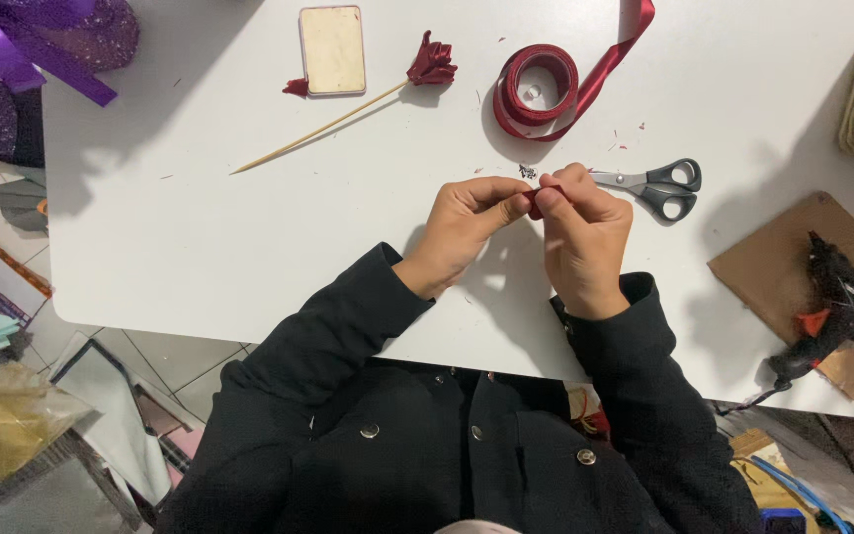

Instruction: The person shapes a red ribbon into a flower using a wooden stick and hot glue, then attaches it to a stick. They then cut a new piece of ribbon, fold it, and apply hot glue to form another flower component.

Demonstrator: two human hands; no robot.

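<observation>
A small piece of dark red ribbon [538,201] is pinched between the fingertips of the left hand [462,229] and the right hand [583,237], just above the white table [200,227] near its front edge. Both hands are closed tightly on it, so little of the ribbon shows (its fold cannot be made out). For this fold to be done well, the edges would best be kept aligned and the pinch held firm, with the work kept clear of the scissors [656,185] lying just beside the right hand. Further back lie the ribbon roll [541,91] and a finished ribbon rose on a wooden skewer [431,61]. A black glue gun [832,311] rests on cardboard [758,267] at the right.
</observation>
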